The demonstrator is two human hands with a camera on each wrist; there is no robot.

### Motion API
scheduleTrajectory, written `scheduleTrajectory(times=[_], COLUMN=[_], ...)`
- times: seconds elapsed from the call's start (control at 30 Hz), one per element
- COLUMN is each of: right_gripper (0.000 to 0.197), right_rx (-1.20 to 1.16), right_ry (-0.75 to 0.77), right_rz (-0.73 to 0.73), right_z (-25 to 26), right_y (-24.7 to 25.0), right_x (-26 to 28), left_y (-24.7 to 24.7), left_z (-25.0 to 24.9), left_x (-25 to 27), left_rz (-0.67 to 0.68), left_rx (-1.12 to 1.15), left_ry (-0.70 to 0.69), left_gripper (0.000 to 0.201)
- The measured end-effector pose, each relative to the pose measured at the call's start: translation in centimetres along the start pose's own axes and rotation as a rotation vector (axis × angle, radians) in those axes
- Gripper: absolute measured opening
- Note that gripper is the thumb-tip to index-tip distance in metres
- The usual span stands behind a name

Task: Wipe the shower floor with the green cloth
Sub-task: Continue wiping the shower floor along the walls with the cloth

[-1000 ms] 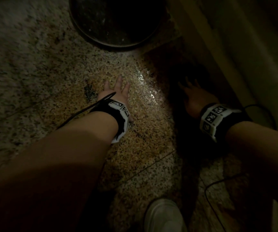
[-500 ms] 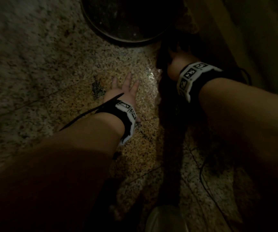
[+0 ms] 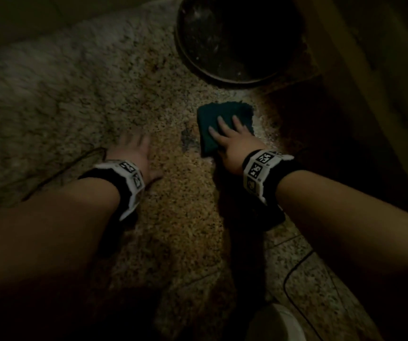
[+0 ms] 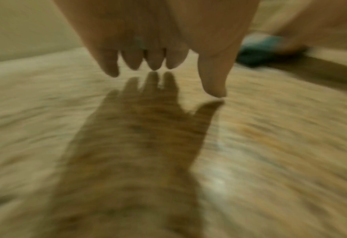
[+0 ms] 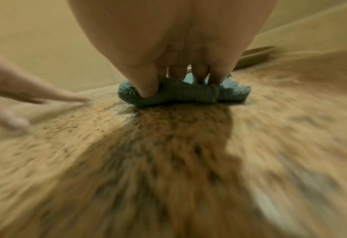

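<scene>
Our right hand (image 3: 237, 146), half a second ago up in the dark corner by the round basin (image 3: 232, 40), is now down on the floor, pressing the green cloth (image 3: 222, 119), which shows plainly. Our left hand (image 3: 134, 153) has shifted left, blurred, apart from the cloth.

Cloth (image 3: 222, 124) under right hand (image 3: 235, 148), left hand (image 3: 134, 153) beside, basin (image 3: 237, 38) beyond

Green cloth (image 3: 225, 124) dark teal; shower floor (image 3: 178, 217) speckled tan-grey granite; wristbands (image 3: 263, 168) black-white coded squares.

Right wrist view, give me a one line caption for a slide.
Right hand presses the folded green cloth onto the speckled shower floor, thumb dug into its front edge.
</scene>
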State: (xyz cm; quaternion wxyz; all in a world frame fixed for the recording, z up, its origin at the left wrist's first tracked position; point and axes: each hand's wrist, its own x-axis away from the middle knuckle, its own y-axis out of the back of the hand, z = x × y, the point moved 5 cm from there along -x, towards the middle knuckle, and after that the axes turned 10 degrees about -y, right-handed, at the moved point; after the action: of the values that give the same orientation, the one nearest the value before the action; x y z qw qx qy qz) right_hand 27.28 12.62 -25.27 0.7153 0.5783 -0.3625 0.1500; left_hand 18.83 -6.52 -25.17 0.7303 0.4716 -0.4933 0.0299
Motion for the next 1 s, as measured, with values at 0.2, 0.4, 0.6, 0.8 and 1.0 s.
scheduleTrajectory(times=[0.2, 0.4, 0.6, 0.8, 1.0], right_gripper=[0.065, 0.064, 0.066, 0.063, 0.072], right_rx=[0.075, 0.081, 0.052, -0.003, 0.048], right_ry=[-0.001, 0.003, -0.064, -0.184, -0.245], right_rz=[-0.005, -0.028, -0.017, 0.042, 0.182], right_z=[3.3, 6.8, 8.2, 9.9, 12.2], right_y=[2.0, 5.0, 6.6, 5.4, 2.1], right_x=[-2.6, -5.6, -6.6, -5.5, -2.5], left_y=[0.3, -0.6, -0.2, -0.2, 1.0], left_z=[5.5, 6.6, 6.4, 6.7, 9.4], left_x=[-0.5, -1.8, -1.6, -0.9, 0.7], left_rz=[0.033, 0.085, 0.106, 0.083, 0.047], left_rx=[0.017, -0.013, 0.008, 0.006, -0.051], left_ry=[0.102, 0.068, 0.059, -0.033, -0.245], left_gripper=[0.118, 0.122, 0.122, 0.119, 0.09])
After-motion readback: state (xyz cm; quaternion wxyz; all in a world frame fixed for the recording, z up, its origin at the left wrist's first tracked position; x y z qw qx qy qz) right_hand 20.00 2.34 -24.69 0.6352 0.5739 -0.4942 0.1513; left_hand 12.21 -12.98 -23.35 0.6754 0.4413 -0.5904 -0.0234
